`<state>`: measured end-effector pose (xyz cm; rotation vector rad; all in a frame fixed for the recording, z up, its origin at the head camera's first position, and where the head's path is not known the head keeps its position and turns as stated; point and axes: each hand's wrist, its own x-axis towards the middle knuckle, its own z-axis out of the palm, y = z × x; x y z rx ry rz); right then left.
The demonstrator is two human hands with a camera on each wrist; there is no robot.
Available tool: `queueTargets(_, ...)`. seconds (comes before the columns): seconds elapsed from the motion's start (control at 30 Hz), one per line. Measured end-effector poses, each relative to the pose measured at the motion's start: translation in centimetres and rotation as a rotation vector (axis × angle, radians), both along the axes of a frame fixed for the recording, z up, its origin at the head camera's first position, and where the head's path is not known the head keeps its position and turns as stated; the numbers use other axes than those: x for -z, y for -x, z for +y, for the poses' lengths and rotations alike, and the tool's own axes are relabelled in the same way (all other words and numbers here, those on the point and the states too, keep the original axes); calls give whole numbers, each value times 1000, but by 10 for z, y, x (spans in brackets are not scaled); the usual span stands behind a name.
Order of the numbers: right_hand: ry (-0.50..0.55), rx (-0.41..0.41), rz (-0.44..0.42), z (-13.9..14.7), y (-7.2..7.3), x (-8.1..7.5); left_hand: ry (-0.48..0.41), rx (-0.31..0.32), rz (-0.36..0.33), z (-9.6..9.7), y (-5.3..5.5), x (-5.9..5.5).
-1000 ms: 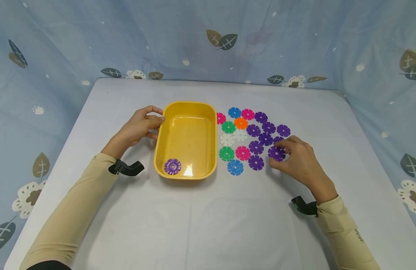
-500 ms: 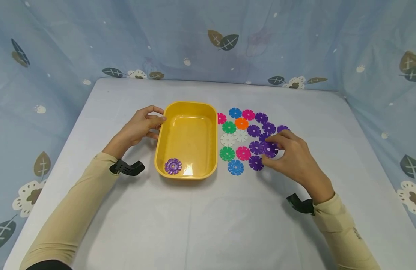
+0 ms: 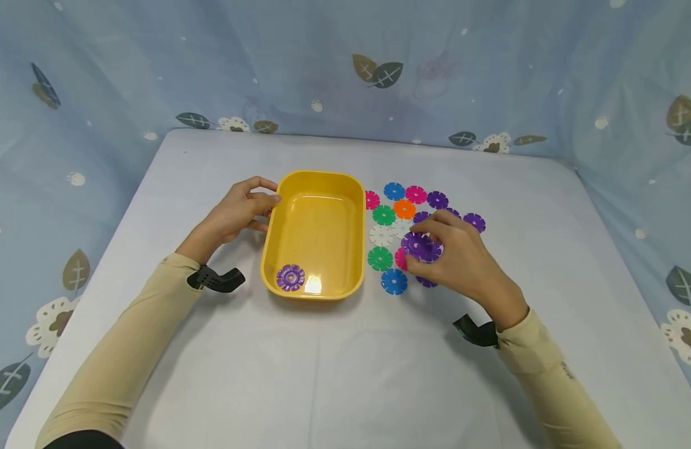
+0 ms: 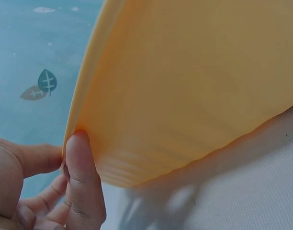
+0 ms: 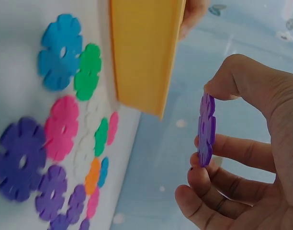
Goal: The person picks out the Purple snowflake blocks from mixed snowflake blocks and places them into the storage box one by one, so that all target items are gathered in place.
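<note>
My left hand [image 3: 230,212] grips the left rim of a yellow plastic tray [image 3: 317,234]; the left wrist view shows thumb and finger pinching the tray's edge [image 4: 89,72]. Inside its near left corner lies one purple notched disc [image 3: 290,278]. Between thumb and fingertips my right hand [image 3: 463,259] pinches another purple notched disc [image 3: 423,247]. In the right wrist view this held disc [image 5: 207,129] is edge-on, raised above the table and to the right of the tray. Part of the flat disc group is hidden behind the right hand.
Flat notched discs lie on the white tablecloth [image 3: 317,368] right of the tray: blue [image 3: 394,282], green [image 3: 384,215], pink [image 3: 416,194], orange [image 3: 404,209], white [image 3: 381,235] and several purple ones [image 3: 474,222]. A patterned blue curtain [image 3: 289,75] hangs behind the table.
My right hand has lifted the purple disc from the right side of the group and carried it left toward the tray. The left hand keeps its hold on the tray rim.
</note>
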<state>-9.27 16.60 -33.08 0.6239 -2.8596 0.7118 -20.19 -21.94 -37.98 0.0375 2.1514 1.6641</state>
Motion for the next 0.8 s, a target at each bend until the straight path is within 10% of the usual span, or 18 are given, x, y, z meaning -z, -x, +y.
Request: queueTargets(0.8, 74, -271, 46, -73, 28, -7, 5, -19, 3, 1, -1, 0)
